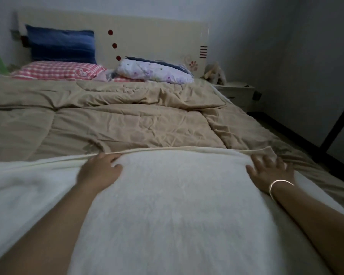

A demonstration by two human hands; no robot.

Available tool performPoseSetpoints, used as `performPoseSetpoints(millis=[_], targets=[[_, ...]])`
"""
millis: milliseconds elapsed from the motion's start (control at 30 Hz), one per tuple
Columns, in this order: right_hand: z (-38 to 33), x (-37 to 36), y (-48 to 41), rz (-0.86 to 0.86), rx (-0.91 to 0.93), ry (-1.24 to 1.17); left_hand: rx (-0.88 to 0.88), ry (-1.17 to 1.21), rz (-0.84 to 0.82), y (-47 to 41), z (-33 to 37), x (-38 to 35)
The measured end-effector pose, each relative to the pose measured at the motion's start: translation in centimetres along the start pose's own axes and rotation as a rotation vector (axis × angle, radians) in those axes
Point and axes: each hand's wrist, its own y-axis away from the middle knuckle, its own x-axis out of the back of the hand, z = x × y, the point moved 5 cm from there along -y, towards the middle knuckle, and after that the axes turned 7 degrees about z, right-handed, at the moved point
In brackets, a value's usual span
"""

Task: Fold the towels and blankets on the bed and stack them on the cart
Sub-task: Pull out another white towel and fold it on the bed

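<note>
I am working the white blanket, which lies spread across the near end of the bed on top of a rumpled tan quilt, its far hem running just past both hands. The step in hand looks to me like flattening and squaring that hem before a fold. My right hand rests flat near the far right corner, fingers spread and gripping nothing, a bracelet on the wrist. My left hand sits at the hem further left with its fingers bent; the blur keeps me from telling whether it pinches the edge or only presses on it. Next I judge I need a firm pinch on the hem at 2 points, level with each other, so the edge comes over straight. The lumpy quilt beneath may drag on the cloth and skew the fold. Further off are a blue pillow, a pink checked pillow and a folded floral cover by the headboard. The cart is not in view.
</note>
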Motion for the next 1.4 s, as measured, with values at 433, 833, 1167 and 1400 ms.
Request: performPoseSetpoints(millis=[433,833,1167,1400], targets=[[-8.2,7.2,17.0,-0.136,0.180,-0.346,-0.145,-0.156,-0.013,34.3,-7.1,13.4],[-26.5,14.6,43.5,-0.151,0.808,-0.442,0.165,0.095,0.451,46.3,-14.9,24.2],[-51.5,26.5,56.0,0.110,1.162,-0.429,0.542,0.593,0.169,43.8,-31.0,28.9],[-57.5,27.0,58.0,-0.118,1.199,-0.418,0.592,0.635,0.072,43.6,-35.0,32.0]])
